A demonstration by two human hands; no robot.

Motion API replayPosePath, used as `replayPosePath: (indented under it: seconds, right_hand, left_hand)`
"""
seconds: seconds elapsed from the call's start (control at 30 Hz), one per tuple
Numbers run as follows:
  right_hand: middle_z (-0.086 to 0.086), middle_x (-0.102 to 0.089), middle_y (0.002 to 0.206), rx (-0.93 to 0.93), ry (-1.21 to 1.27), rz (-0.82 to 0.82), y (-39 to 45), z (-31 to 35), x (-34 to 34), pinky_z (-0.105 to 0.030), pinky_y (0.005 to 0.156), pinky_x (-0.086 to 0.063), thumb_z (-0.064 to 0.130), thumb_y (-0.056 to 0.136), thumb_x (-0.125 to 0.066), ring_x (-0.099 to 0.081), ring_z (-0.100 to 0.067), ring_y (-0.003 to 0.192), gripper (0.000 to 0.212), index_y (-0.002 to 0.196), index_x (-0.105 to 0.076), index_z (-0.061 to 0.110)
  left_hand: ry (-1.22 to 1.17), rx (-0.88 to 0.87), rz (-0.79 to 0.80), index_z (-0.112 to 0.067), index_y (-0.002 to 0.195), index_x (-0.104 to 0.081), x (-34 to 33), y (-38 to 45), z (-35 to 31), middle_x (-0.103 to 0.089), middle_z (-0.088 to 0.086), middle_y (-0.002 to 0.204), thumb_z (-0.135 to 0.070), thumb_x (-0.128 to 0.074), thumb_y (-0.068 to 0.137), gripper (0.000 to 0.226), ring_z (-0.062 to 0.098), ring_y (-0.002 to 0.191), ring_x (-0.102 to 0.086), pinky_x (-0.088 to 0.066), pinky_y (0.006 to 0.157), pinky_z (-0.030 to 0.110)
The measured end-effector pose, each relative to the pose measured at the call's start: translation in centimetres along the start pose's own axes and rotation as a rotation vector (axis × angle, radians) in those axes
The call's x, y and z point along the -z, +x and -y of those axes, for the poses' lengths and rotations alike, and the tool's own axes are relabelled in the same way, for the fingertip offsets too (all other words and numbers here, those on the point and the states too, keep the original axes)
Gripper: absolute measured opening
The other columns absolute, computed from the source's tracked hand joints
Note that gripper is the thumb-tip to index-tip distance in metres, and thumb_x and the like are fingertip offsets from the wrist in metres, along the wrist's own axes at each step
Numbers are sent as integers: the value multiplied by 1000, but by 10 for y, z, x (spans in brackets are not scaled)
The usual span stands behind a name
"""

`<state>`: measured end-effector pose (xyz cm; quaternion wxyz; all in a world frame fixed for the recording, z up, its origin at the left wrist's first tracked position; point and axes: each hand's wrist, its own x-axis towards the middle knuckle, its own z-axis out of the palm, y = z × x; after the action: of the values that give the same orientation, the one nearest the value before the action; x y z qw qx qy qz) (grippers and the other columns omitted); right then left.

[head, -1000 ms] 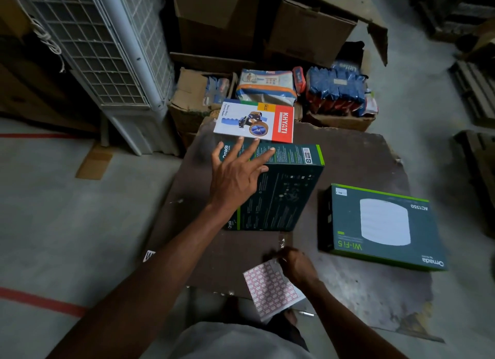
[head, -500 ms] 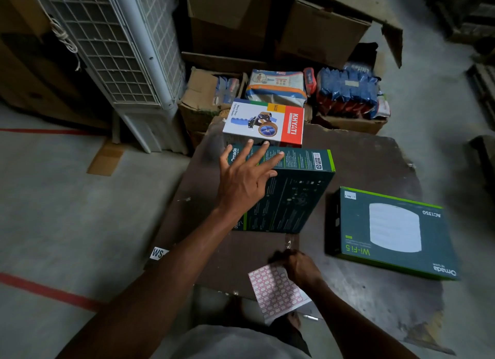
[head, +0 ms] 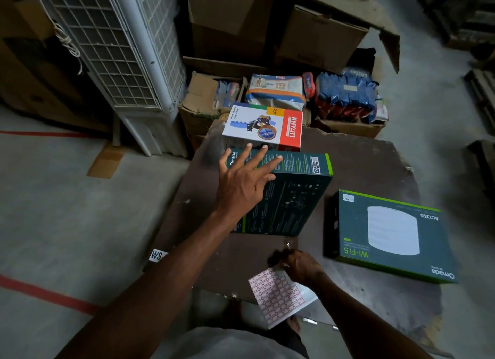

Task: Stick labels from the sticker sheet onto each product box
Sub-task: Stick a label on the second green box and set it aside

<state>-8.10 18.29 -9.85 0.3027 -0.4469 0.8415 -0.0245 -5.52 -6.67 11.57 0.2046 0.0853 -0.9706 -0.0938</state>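
Note:
A dark green Omada box [head: 290, 198] stands tilted on the brown board [head: 369, 168]. My left hand [head: 245, 183] rests on its upper left corner with the fingers spread. Behind it lies a white and red KHYATI box [head: 263, 127]. A second green Omada box [head: 388, 232] lies flat to the right, with a small white label at its top left corner. My right hand [head: 301, 266] pinches the top edge of the sticker sheet [head: 278, 294], a white sheet with rows of red-bordered labels, near the board's front edge.
A white air cooler [head: 120, 61] stands at the back left. Brown cartons [head: 316, 34] and packed goods [head: 345, 96] crowd the back. Red tape lines cross the grey floor [head: 53, 224] on the left. A pallet [head: 482, 96] sits at the right edge.
My left hand has stayed on the standing green box, sliding slightly down it. The right hand keeps hold of the sticker sheet. The view has shifted a little.

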Motion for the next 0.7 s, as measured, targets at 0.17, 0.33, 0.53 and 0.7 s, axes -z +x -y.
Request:
replayPosePath:
  seconds: [0.17,0.33,0.53,0.7]
  right_hand:
    - [3,-53,147,35,-18,48,-7,5,17,-33,97,-53,24,102,-49,-59,-20,127,46,146,-46,39]
    - [-3,-59,142,15,-12,40,-15,14,33,-26,91,-50,13,98,-52,-61,-22,122,35,131,-60,20]
    - [-7,-63,132,-23,25,54,-18,19,40,-8,74,-35,10,101,-51,-63,-24,116,28,127,-61,9]
    - [8,-63,120,-50,146,-16,-17,15,34,-28,85,-57,23,92,-63,-62,-10,103,19,110,-64,28]
  left_hand:
    - [5,1,9,-49,145,-45,0,0,1,-47,-9,154,-46,-50,101,45,27,145,-40,-20,115,56]
    - [-6,0,5,-48,145,-46,1,0,-1,-47,-8,153,-45,-51,101,45,28,145,-41,-20,116,56]
    - [-20,0,12,-47,145,-46,2,0,0,-48,-6,153,-44,-53,100,45,29,144,-41,-20,115,57]
    - [-21,-2,11,-46,145,-47,3,1,0,-49,-6,152,-44,-52,100,45,29,144,-42,-20,115,57]
